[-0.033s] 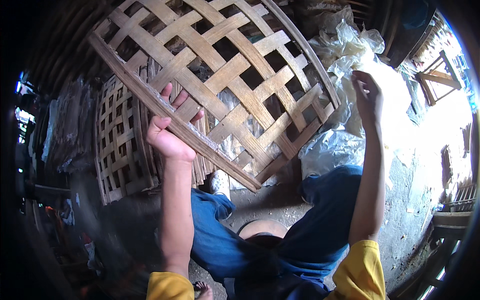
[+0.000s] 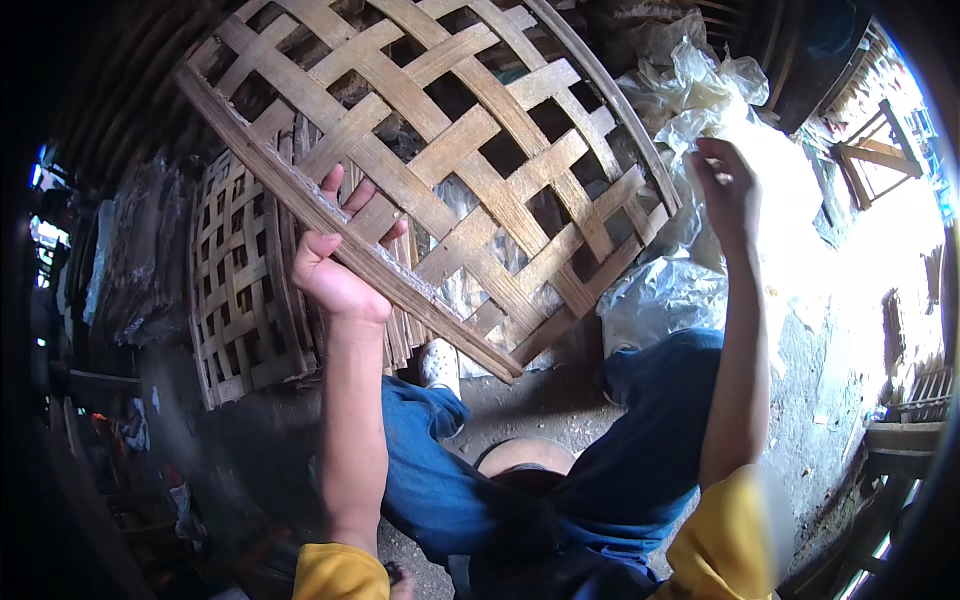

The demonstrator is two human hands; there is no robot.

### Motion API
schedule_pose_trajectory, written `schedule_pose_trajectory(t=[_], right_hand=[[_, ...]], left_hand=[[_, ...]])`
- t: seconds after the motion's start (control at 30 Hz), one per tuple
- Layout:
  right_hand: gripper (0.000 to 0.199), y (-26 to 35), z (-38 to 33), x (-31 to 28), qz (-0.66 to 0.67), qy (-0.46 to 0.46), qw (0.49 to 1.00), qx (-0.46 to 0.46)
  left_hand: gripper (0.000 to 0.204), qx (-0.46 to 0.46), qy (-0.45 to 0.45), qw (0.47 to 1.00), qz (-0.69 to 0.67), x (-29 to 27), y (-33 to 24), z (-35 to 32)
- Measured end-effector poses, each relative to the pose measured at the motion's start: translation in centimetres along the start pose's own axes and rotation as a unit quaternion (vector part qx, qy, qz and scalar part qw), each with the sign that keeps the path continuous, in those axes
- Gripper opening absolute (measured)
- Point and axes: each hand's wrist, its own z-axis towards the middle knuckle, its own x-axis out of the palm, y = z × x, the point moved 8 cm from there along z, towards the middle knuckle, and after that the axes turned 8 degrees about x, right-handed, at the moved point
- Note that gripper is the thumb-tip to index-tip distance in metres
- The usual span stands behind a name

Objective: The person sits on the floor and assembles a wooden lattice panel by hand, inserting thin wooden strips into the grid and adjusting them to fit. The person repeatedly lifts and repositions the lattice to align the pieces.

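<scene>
Left hand (image 2: 340, 285) clamps the woven panel (image 2: 450, 146) by its lower-left rim, fingertips through the lattice. Right hand (image 2: 728, 185) half-curled, off the panel; can't tell if it pinches anything. Panel tilted, ahead of the knees (image 2: 665, 372). Probably best: grip rim, spare slats. Another panel (image 2: 243, 385) crowds left; gap between right edge and right hand.

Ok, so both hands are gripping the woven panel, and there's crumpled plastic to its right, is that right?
Not quite: only the left hand grips the woven panel. The head view shows the right hand raised beside the panel, apart from it. The crumpled plastic is indeed to the panel's right.
</scene>
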Motion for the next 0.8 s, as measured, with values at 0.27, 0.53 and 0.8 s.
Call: schedule_pose_trajectory(t=[0.27, 0.53, 0.8], right_hand=[[0.038, 7.7, -2.6, 3.6, -0.114, 0.107, 0.972, -0.176], [0.035, 7.1, -2.2, 3.6, -0.144, 0.061, 0.962, -0.225], [0.026, 6.9, -2.5, 3.6, -0.158, 0.034, 0.949, -0.272]], left_hand=[[0.077, -0.011, 0.001, 1.000, -0.014, -0.2, 0.1, 0.7], [0.078, -0.029, -0.011, 0.999, -0.025, -0.6, -0.1, 0.4], [0.079, -0.019, -0.037, 0.999, 0.005, -0.9, -0.5, 0.3]])
